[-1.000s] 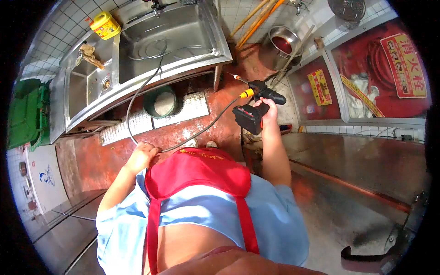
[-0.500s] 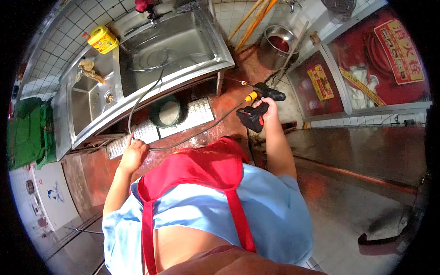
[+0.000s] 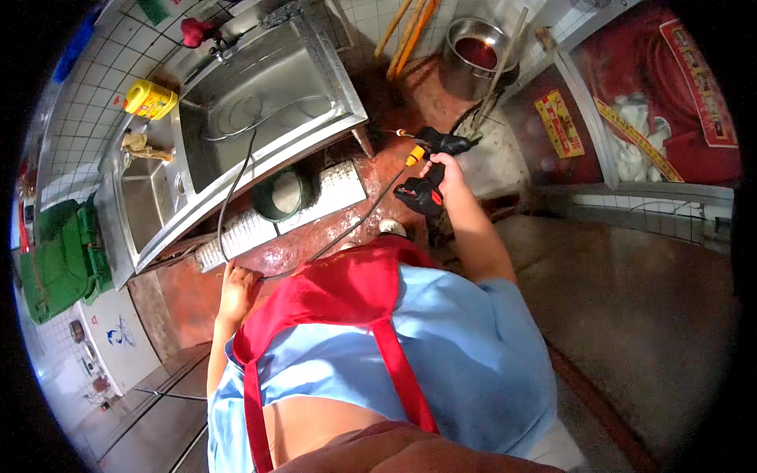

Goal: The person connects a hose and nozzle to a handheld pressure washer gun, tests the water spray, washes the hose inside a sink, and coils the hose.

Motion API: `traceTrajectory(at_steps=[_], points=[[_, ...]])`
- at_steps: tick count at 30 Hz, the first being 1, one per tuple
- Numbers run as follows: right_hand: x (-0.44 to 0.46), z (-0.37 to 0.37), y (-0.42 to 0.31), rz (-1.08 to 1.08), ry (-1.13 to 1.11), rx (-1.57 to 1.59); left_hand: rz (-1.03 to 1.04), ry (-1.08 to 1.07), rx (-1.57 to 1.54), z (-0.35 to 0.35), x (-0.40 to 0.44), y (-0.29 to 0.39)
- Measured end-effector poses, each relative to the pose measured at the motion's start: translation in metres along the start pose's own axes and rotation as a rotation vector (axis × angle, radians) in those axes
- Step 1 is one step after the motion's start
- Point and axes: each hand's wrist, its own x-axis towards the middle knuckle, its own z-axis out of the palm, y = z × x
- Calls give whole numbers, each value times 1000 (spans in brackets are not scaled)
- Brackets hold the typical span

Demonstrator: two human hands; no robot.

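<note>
A black spray gun was gripped by the right hand; its hose was pinched by the left hand.

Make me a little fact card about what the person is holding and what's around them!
Right hand: gripping a black gun-shaped tool
Left hand: holding a dark hose
Hose end: joined to the tool at a yellow connector
Big sink basin: loops of hose inside
Sink's back edge: yellow jug
Under the sink: green bucket
Apron: red
</note>
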Motion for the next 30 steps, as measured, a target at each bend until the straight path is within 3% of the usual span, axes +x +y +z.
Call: traceTrajectory(at_steps=[10, 18, 21, 24, 27, 30], points=[[19, -8, -16, 117, -31, -1, -124, -69, -46, -4, 14, 19], [32, 4, -19, 65, -67, 14, -200, -103, -125, 2, 16, 14], [29, 14, -23, 113, -87, 19, -76, -99, 13, 1, 17, 15], [25, 21, -25, 132, -118, 15, -207, -107, -131, 3, 15, 14], [29, 20, -22, 143, -24, -3, -61, -79, 49, 12, 11, 5], [28, 23, -25, 167, -6, 4, -79, -117, 62, 8, 15, 11]])
